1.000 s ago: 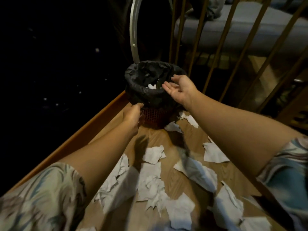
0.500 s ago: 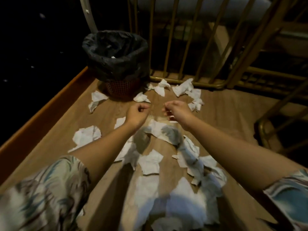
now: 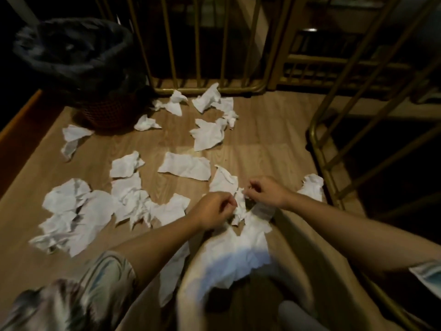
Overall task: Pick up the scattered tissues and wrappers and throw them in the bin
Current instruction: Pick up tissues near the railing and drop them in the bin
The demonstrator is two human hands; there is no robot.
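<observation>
Both hands dropped from bin onto tissue near railing

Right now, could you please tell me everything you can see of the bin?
The bin stands upright at the far left corner of the wooden floor, beside the gold railing. Its lower wall looks like reddish woven plastic; a crumpled black liner is folded over the rim and hangs down the sides. A pale scrap shows inside. Tissues lie close around its base. Neither hand is near it.
</observation>
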